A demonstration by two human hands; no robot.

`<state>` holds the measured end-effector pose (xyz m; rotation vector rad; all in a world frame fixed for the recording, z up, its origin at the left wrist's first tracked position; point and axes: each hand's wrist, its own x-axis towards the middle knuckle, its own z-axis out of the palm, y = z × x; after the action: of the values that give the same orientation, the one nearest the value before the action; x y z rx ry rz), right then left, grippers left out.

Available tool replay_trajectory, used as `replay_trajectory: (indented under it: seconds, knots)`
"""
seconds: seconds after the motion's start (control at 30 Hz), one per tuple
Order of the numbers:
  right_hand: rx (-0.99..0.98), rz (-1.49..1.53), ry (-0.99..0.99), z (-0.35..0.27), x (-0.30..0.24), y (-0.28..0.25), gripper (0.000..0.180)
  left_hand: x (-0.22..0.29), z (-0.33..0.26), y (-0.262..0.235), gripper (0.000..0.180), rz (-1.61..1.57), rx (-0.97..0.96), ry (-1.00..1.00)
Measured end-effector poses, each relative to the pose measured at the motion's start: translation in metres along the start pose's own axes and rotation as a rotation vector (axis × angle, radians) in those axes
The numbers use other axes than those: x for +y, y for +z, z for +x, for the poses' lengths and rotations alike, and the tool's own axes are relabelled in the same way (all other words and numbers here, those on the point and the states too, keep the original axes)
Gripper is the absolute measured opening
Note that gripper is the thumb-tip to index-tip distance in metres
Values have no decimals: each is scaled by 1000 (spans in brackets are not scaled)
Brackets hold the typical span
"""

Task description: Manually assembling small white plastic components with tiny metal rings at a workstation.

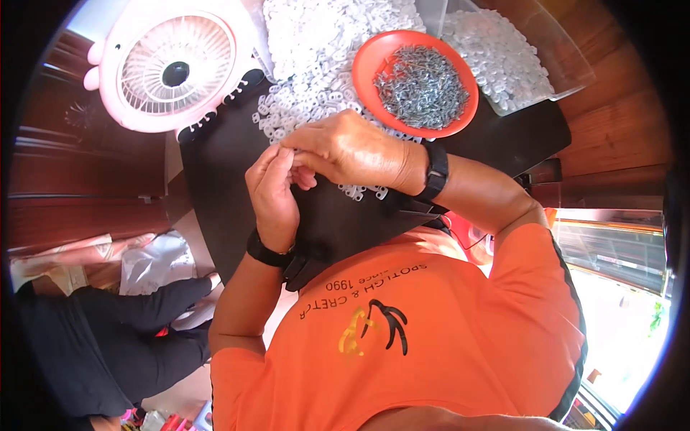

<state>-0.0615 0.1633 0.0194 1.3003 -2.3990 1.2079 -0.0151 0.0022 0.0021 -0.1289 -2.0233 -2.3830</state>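
Observation:
My left hand (274,197) and my right hand (356,149) meet over the dark table, their fingertips pinched together. Whatever they hold between them is too small or too covered to make out. Just beyond the fingers spreads a big heap of small white plastic pieces with holes (305,104). Some of the same white pieces (361,192) lie on the near side of my right wrist. A red-orange plate (364,66) full of small silvery metal nails or pins (424,86) stands behind my right hand, partly over the heap.
A pink-rimmed fan (176,72) stands at the table's far left. At the far right a clear plastic bin (568,79) contains many translucent pieces (496,61). The black tabletop (223,194) narrows toward me. Another person in dark clothes (108,345) is at the lower left.

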Motion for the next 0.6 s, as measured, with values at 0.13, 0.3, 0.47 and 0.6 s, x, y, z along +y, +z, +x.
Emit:
replay_trajectory:
  seconds: [0.13, 0.3, 0.47, 0.6]
  knots:
    - [20, -51, -28, 4, -5, -9, 19, -2, 4, 1, 29, -1, -11, -1]
    - [356, -581, -40, 7, 7, -76, 23, 0, 7, 0, 26, 20, 53, 81]
    - [802, -1016, 172, -1, 26, -198, 30, 1, 14, -9, 24, 21, 64, 78]
    - [818, -1246, 138, -3, 24, -202, 33, -1, 17, -13, 25, -13, 81, 70]
